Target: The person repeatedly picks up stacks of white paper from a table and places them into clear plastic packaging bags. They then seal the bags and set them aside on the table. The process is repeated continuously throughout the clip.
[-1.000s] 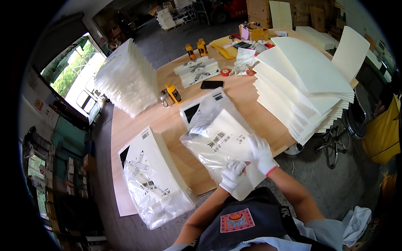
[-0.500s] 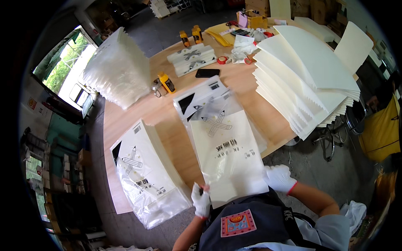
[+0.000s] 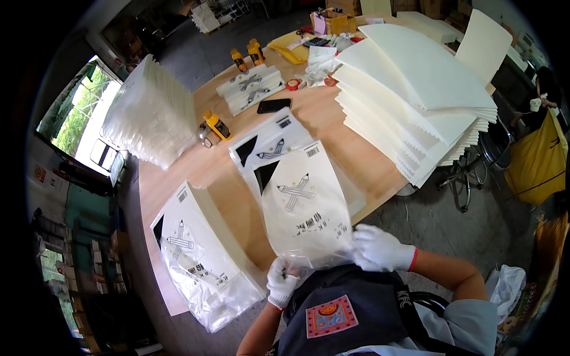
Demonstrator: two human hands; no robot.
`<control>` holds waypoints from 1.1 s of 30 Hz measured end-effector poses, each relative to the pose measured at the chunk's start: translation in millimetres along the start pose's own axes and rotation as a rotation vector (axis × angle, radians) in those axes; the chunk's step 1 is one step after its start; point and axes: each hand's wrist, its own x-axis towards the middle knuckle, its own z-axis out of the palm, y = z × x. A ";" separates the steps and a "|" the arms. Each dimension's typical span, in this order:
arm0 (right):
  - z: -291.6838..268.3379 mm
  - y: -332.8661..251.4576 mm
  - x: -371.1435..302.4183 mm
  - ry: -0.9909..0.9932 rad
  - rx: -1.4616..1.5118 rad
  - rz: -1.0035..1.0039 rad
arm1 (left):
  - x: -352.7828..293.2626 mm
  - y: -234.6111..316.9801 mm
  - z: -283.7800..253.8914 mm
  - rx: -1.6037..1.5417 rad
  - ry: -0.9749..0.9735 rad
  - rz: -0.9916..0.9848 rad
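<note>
A clear plastic bag point(image 3: 309, 261) printed with crossed pencils lies in front of me, a sheet or pack of cream drawing paper point(image 3: 329, 204) inside it. At the bag's near left corner, my left hand point(image 3: 281, 283), in a white glove with bare fingertips, is closed on the plastic edge. My right hand point(image 3: 383, 249), in a white glove with a red cuff, is closed at the bag's near right corner; its fingertips are partly hidden. Beneath the bag's far end lie more printed bags point(image 3: 243, 133). Left of it sits a stack of filled bags point(image 3: 199, 255).
A tall stack of cream paper point(image 3: 409, 101) fans over the table's right side. Back left stands a pile of clear-wrapped packs point(image 3: 148, 113). A phone point(image 3: 274, 105), an orange bottle point(image 3: 217, 124), rolled printed bags point(image 3: 250, 89) and red tape point(image 3: 293, 84) lie on the wooden table point(image 3: 225, 172).
The paper has slid farther into the bag, its near end now under the plastic. My right hand has moved in toward the bag's near right corner. The view has shifted slightly.
</note>
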 end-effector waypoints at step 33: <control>74.4 11.2 -46.1 -0.167 2.093 1.012 | -35.4 -6.3 15.6 -0.301 0.059 -0.382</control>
